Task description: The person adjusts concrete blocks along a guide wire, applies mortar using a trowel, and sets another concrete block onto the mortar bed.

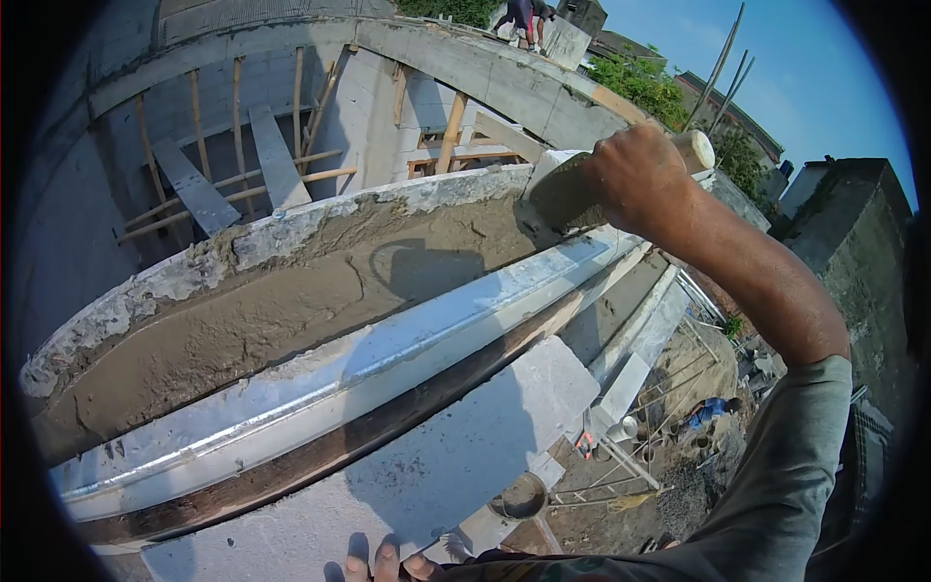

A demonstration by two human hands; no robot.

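My right hand [640,179] is closed around the pale handle of a trowel [567,194]. The trowel's blade touches the wet grey mortar [320,281] at the far end of the trough on top of the wall. Along the mortar's near side runs a shiny, pale metal-faced edge [369,354]. My left hand [388,563] shows only its fingertips at the bottom edge, spread on a flat pale block [388,485]. The rest of that hand is out of frame.
Bamboo poles [238,136] and grey boards [199,184] stand inside the walls on the left. The ground lies far below at the right, with a bucket [519,495] and a ladder-like frame [626,461]. A person [524,15] is on the far wall.
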